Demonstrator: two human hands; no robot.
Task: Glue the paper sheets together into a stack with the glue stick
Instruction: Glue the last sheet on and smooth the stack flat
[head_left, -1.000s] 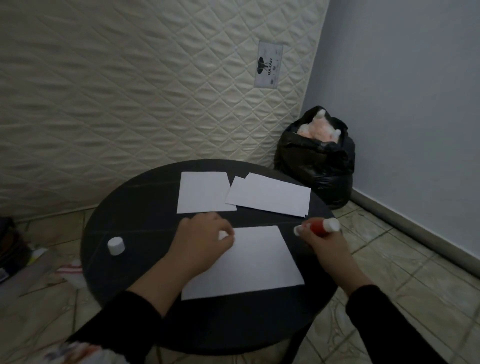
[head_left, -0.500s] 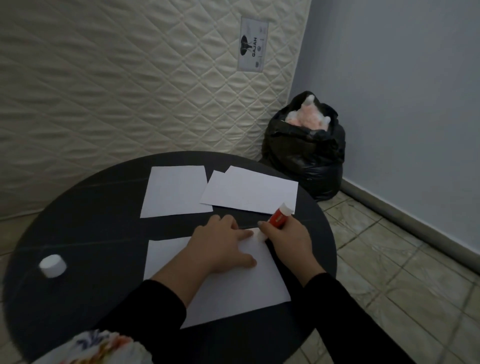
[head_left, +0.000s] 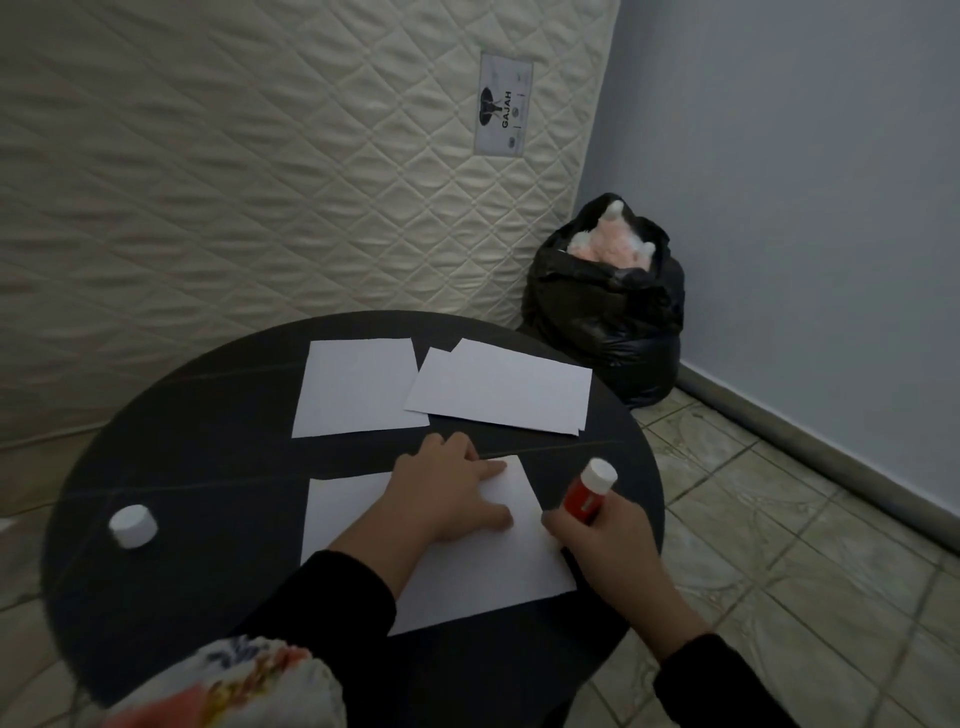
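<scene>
Glue stick (head_left: 589, 493) in right hand (head_left: 608, 551) — beside paper (head_left: 483, 577)

A cream quilted mattress (head_left: 234, 182) stands upright against the wall, bearing a small white label (head_left: 503, 105) (printed "GAJAH"). Beside it, a black plastic rubbish bag (head_left: 608, 317) sits in the corner on the beige tiled floor (head_left: 805, 545), a pale pink fluffy thing (head_left: 613, 248) showing at its open top.

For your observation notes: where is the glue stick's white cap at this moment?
In the head view the white cap stands alone on the left side of the round black table, well left of the nearest paper sheet and the left hand.
</scene>
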